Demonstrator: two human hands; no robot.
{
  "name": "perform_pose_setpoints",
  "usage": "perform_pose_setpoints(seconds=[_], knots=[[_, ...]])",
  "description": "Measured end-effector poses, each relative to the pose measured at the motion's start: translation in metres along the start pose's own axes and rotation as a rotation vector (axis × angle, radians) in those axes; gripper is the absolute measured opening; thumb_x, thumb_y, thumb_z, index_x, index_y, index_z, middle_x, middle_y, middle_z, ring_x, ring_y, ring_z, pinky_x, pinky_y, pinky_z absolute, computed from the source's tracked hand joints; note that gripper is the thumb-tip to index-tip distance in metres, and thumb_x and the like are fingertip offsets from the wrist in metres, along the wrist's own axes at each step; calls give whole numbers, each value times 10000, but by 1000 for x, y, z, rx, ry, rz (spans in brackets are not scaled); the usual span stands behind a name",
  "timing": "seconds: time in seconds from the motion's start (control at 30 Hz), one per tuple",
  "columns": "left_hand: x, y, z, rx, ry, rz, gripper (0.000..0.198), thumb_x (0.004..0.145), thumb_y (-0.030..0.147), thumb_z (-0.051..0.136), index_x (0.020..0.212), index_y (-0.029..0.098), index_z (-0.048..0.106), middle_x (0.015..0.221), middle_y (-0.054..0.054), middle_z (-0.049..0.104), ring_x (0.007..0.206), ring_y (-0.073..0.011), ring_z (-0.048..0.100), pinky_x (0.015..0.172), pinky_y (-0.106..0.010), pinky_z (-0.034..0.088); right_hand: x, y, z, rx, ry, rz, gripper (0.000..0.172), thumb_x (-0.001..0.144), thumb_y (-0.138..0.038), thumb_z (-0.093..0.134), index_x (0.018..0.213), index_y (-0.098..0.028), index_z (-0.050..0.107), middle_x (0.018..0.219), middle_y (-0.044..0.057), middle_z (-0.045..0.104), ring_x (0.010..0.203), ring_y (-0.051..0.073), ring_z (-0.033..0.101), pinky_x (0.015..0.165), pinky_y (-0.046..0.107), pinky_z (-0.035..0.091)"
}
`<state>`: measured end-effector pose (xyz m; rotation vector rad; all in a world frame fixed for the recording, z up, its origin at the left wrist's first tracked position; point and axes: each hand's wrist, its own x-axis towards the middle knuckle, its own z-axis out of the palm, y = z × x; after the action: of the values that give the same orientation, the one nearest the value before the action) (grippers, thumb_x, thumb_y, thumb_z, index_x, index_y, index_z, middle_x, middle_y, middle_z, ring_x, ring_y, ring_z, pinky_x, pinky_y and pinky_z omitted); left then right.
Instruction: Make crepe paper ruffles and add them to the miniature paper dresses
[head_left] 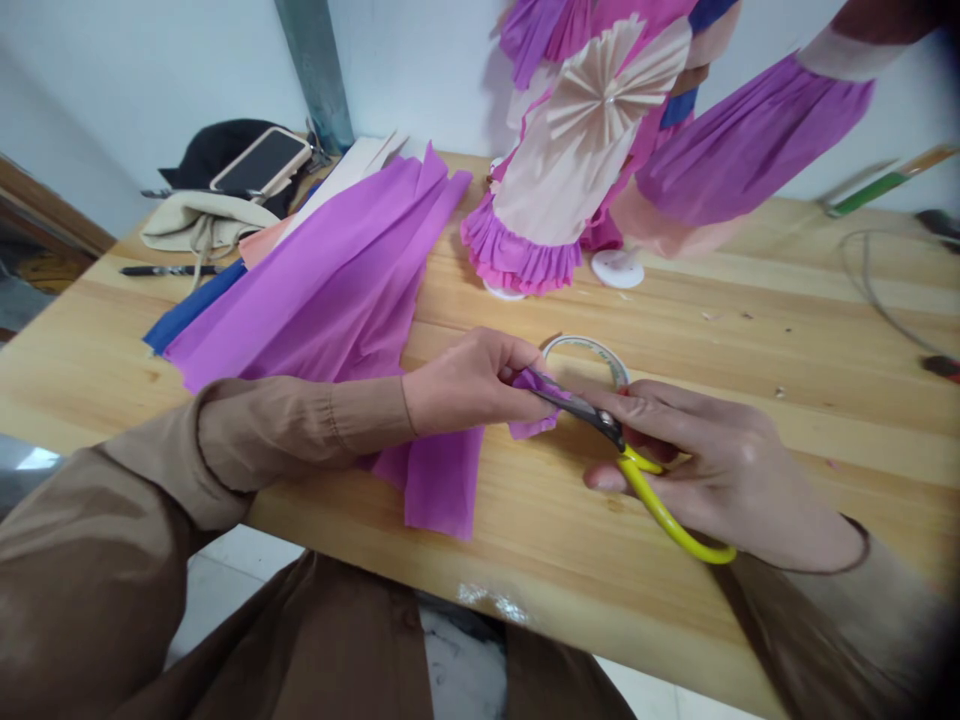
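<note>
Though pouch [176, 222] contents unclear, scissors [610, 428] in right hand [739, 475].

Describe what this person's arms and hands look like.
The bare left hand and bare right hand wear no gloves. The long brown fabric left sleeve has loose folds and a seam near its cuff; the matching right sleeve also reaches the wrist.

A wooden table [540, 545] carries purple sheets [322, 270], 1 tape roll [592, 342], 1 black pen [169, 270] and a cream pouch [206, 220].
</note>
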<state>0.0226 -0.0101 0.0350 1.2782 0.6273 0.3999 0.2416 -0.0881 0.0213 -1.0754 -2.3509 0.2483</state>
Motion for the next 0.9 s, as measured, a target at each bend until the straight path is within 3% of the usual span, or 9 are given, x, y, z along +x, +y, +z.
perform_pose_setpoints(seconds=[0.27, 0.6, 0.77, 0.9], knots=[[1, -2, -1, 24, 7, -1, 98, 672, 26, 686, 617, 100, 652, 545, 3, 639, 538, -76, 589, 548, -174, 469, 1, -1, -1, -10, -6, 4, 466, 916, -466, 615, 1149, -73, 705, 681, 59, 609, 434, 90, 455, 412, 219, 410], [1, -1, -2, -67, -25, -37, 101, 686, 12, 663, 633, 97, 653, 517, 27, 629, 480, -46, 559, 526, -156, 467, 1, 0, 1, -61, -15, 0, 414, 959, -487, 533, 1011, -115, 706, 603, 29, 608, 448, 97, 499, 447, 215, 426], [3, -4, -3, -141, -61, -34, 77, 687, 27, 670, 657, 97, 665, 557, 10, 655, 496, -53, 573, 536, -170, 483, 4, -4, 4, -23, -3, 35, 365, 936, -496, 572, 810, -163, 653, 549, -4, 522, 423, 106, 426, 400, 238, 358], [3, -7, -5, -149, -65, -42, 78, 690, 23, 678, 657, 93, 670, 573, -9, 665, 502, -66, 588, 543, -189, 491, 1, -5, 1, -34, 57, 172, 376, 906, -504, 602, 924, -136, 674, 630, 42, 606, 466, 134, 509, 437, 256, 418]])
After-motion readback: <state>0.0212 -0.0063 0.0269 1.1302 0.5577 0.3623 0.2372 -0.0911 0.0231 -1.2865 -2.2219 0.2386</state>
